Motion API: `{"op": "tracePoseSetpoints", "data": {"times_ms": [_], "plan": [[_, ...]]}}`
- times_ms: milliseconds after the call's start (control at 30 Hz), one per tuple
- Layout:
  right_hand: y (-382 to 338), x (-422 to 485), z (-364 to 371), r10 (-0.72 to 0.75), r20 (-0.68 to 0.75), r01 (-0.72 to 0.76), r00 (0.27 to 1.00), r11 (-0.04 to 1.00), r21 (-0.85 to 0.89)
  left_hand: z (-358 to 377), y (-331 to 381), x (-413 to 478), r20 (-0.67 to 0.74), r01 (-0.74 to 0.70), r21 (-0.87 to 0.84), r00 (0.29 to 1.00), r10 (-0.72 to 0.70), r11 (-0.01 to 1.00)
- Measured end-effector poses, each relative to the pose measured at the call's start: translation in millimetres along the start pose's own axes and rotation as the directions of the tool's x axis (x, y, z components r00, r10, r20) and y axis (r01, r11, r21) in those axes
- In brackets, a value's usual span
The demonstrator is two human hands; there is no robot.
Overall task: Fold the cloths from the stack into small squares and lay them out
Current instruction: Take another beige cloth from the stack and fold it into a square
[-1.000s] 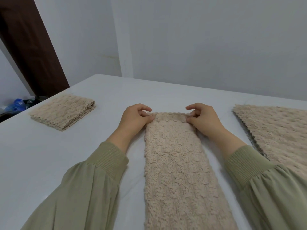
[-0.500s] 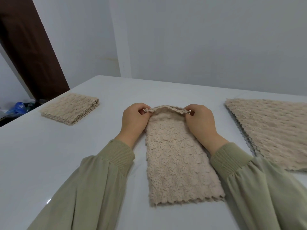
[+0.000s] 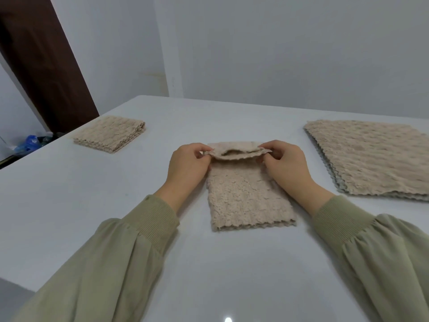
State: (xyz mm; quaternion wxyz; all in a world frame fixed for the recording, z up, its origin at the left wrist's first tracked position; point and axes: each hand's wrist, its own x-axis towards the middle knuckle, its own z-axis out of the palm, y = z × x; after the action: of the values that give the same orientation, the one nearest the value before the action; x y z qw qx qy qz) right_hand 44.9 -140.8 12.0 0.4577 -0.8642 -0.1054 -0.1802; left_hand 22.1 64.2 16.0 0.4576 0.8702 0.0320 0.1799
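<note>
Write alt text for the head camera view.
The left hand and right hand each pinch a far corner of a beige cloth strip, holding that end raised above a white table. A folded cloth lies at far left; a stack of unfolded cloths lies at right.

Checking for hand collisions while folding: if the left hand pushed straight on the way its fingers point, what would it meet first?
The lifted far end of the beige textured cloth that the left hand pinches. Past that fold, probably the right hand at the opposite corner, though depth is unclear.
</note>
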Motion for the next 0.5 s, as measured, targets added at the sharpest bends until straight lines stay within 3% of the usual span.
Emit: {"op": "tracePoseSetpoints", "data": {"times_ms": [167,333,500], "plan": [[-7.7,-27.2,-11.5,0.011,0.039,-0.006,0.999,0.992,-0.130,-9.3,4.6,-25.0,0.130,0.000,0.066,0.991,-0.009,0.998],[-7.6,-43.4,-12.1,-0.007,0.254,0.111,0.967,0.910,-0.399,-10.4,8.2,-34.8,0.272,-0.030,0.155,0.962,-0.014,0.987],[3.5,-16.3,2.7,-0.013,0.270,0.128,0.963,0.901,-0.414,5.9,-5.4,-13.0,0.342,-0.121,0.349,0.940,-0.006,0.929]]}}
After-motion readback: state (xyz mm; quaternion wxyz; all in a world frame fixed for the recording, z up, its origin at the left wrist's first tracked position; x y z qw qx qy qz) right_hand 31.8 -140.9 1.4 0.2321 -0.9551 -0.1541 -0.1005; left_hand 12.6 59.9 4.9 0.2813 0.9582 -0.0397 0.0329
